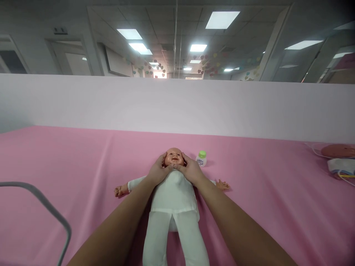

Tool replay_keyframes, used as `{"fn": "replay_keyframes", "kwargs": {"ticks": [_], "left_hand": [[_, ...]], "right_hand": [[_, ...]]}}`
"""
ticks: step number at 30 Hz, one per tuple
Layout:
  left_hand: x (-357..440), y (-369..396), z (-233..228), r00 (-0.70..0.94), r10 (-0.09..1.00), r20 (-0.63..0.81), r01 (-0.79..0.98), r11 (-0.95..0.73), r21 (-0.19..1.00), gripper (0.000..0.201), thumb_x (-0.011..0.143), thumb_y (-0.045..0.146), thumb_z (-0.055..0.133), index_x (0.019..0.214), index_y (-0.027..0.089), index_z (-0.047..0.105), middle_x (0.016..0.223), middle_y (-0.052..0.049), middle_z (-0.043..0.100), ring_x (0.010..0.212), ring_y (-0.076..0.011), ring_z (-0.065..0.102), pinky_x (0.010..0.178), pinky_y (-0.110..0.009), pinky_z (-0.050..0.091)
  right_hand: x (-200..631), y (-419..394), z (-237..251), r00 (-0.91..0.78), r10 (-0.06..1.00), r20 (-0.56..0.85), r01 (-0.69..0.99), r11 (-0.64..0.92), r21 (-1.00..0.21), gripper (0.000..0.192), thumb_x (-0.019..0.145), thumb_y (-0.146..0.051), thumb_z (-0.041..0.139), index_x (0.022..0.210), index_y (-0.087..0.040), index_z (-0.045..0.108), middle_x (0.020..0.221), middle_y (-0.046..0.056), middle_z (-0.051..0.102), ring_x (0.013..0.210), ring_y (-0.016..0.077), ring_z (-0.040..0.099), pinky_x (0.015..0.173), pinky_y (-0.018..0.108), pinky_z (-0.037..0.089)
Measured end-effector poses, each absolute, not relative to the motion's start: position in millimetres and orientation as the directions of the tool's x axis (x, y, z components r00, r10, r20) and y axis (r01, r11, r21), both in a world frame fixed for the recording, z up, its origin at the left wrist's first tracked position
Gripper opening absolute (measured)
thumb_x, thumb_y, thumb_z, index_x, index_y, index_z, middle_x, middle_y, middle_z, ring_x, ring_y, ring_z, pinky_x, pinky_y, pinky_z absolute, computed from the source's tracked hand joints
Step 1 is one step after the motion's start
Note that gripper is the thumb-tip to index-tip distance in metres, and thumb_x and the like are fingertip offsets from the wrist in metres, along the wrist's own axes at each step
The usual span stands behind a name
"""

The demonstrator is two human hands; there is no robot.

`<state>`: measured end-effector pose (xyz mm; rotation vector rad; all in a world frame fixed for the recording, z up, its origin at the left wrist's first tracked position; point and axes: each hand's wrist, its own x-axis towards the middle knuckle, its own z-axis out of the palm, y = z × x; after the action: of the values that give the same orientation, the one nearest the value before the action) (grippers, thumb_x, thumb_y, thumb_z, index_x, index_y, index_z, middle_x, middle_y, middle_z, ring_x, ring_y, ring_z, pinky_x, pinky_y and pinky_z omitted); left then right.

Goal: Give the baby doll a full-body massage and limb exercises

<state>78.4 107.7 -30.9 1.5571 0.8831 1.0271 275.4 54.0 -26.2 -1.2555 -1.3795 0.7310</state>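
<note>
A baby doll (175, 195) in a white top and white trousers lies on its back, arms spread out to both sides. My left hand (160, 170) cups the left side of its head, with the thumb along the chin. On the opposite side my right hand (192, 170) cups the cheek, its thumb meeting the other below the doll's mouth. Both hands are closed around the head, and the fingertips behind it are hidden. Just right of my right hand stands a small white bottle (201, 160) with a green cap, apart from it.
The doll lies on a pink sheet (83, 162) with soft folds. Behind it runs a low white wall (177, 103) below glass panes. A grey cable or tube (47, 203) curves in at the left. At the far right are a brown object (338, 150) and a folded white item (341, 166).
</note>
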Motion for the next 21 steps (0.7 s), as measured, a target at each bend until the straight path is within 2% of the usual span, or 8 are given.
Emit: {"fn": "replay_keyframes", "kwargs": {"ticks": [6, 10, 15, 21], "left_hand": [[74.8, 108.9, -29.9, 0.363, 0.915, 0.177, 0.189, -0.258, 0.947, 0.094, 0.075, 0.053, 0.085, 0.154, 0.021, 0.046, 0.137, -0.016, 0.069, 0.126, -0.0348, 0.066, 0.111, -0.051, 0.047], [71.4, 110.5, -31.4, 0.4, 0.898, 0.182, 0.096, -0.238, 0.966, 0.095, 0.076, 0.051, 0.085, 0.157, 0.02, 0.044, 0.134, -0.016, 0.071, 0.121, -0.0334, 0.069, 0.106, -0.048, 0.052], [65.7, 117.4, -36.3, 0.44, 0.887, 0.139, -0.025, -0.143, 0.989, 0.099, 0.077, 0.056, 0.085, 0.159, 0.02, 0.043, 0.146, -0.017, 0.064, 0.131, -0.0334, 0.062, 0.109, -0.046, 0.05], [61.4, 126.5, -42.3, 0.463, 0.879, 0.115, -0.07, -0.093, 0.993, 0.098, 0.077, 0.06, 0.083, 0.159, 0.023, 0.044, 0.146, -0.015, 0.064, 0.127, -0.032, 0.064, 0.11, -0.047, 0.048]], "right_hand": [[281.2, 53.7, -24.5, 0.09, 0.955, 0.282, 0.245, 0.254, -0.936, 0.083, 0.068, -0.041, 0.092, 0.144, -0.026, 0.062, 0.135, 0.007, 0.072, 0.126, 0.0329, 0.066, 0.111, 0.051, 0.051], [284.7, 50.4, -20.1, 0.063, 0.963, 0.263, 0.191, 0.247, -0.95, 0.072, 0.075, -0.037, 0.087, 0.142, -0.025, 0.063, 0.142, 0.007, 0.068, 0.131, 0.0317, 0.063, 0.115, 0.05, 0.048], [293.4, 46.1, -13.1, -0.095, 0.962, 0.256, 0.132, 0.267, -0.955, 0.06, 0.084, -0.043, 0.079, 0.14, -0.028, 0.065, 0.144, 0.004, 0.067, 0.135, 0.0296, 0.061, 0.117, 0.048, 0.045], [297.7, 47.3, -12.1, -0.036, 0.964, 0.264, 0.208, 0.266, -0.941, 0.054, 0.092, -0.054, 0.07, 0.138, -0.027, 0.067, 0.145, 0.004, 0.065, 0.14, 0.0298, 0.057, 0.123, 0.05, 0.038]]}}
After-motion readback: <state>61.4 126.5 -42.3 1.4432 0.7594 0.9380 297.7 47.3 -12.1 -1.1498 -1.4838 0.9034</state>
